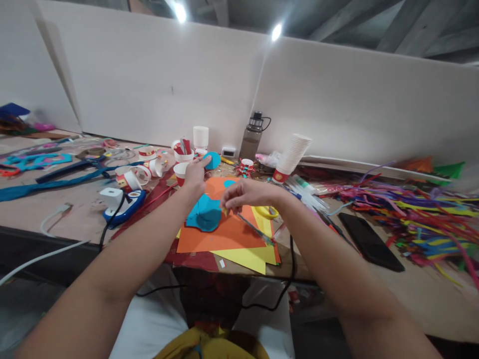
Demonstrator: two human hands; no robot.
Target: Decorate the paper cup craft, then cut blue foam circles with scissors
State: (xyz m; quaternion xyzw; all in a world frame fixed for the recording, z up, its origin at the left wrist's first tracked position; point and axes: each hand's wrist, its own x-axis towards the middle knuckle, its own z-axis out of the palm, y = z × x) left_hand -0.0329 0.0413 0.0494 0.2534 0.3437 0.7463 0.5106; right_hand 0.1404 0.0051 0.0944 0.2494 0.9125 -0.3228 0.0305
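Observation:
My left hand (pixel 196 172) pinches a round blue paper disc (pixel 213 160) above the back of the work area. My right hand (pixel 245 194) is curled with its fingers together over the orange paper sheet (pixel 209 243). Something small and yellowish shows at its fingertips, too blurred to name. Beneath that hand, a thin pencil-like stick (pixel 255 230) slants across the orange sheet. A larger cut blue paper piece (pixel 205 214) lies on the sheet between my hands, and a small blue piece (pixel 229 183) lies behind it. Yellow paper (pixel 249 259) sticks out under the orange.
Paper cups (pixel 180 173) stand behind my left hand; a leaning cup stack (pixel 294 155) and a bottle (pixel 251 137) are at the back. A blue power strip (pixel 125 207) sits left. On the right lie a black phone (pixel 370 242) and many coloured pipe cleaners (pixel 422 204). A yellow tape roll (pixel 266 213) is near my right wrist.

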